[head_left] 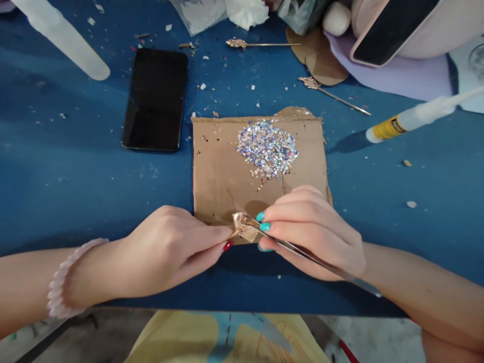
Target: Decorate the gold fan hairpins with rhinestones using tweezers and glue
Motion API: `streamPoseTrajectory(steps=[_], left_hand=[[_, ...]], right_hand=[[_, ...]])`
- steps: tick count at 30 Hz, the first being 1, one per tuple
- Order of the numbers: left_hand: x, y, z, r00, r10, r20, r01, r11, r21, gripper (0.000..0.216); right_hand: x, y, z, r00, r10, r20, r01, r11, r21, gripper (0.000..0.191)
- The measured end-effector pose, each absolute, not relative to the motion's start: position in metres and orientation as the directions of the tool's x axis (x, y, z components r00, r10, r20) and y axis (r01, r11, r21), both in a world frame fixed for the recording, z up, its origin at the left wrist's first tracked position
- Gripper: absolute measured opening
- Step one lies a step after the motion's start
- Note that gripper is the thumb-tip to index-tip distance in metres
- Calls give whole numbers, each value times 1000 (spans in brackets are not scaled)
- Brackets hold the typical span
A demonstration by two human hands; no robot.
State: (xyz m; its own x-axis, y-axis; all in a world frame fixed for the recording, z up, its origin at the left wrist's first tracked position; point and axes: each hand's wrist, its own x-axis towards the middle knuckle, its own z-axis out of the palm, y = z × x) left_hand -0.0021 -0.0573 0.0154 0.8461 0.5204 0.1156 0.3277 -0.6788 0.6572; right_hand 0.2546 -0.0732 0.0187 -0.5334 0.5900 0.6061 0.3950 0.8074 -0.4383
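Observation:
My left hand (181,254) pinches the stem end of a gold-coloured metal hairpin ornament (245,228) between thumb and forefinger, over the near edge of a cardboard piece (215,176). Most of its stem is hidden by the hand. In my right hand (313,232) are metal tweezers (321,263), slanting up to the left. Their tips touch the ornament's face, or hover just over it; whether they grip a chip is too small to tell. Farther back on the cardboard lies a pile of shiny blue, white and pinkish chips (267,147).
A black phone (155,101) lies left of the cardboard. Two gold hairpins (264,44) (336,97) rest farther back. A glue syringe with a yellow label (393,127) is at right. Plastic bags (200,12) and a pink-edged device (395,30) line the back. Small scraps dot the blue table (68,191).

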Motion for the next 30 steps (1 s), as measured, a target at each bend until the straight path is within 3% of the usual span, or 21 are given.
streamPoseTrajectory(steps=[7, 30], left_hand=[[-3, -58, 15, 846, 513, 145, 322, -709, 627, 20], [-3, -53, 19, 866, 494, 78, 307, -648, 697, 32]], right_hand=[[253, -75, 16, -521, 592, 615, 400, 806, -437, 7], [256, -77, 20, -588, 590, 553, 339, 801, -494, 8]])
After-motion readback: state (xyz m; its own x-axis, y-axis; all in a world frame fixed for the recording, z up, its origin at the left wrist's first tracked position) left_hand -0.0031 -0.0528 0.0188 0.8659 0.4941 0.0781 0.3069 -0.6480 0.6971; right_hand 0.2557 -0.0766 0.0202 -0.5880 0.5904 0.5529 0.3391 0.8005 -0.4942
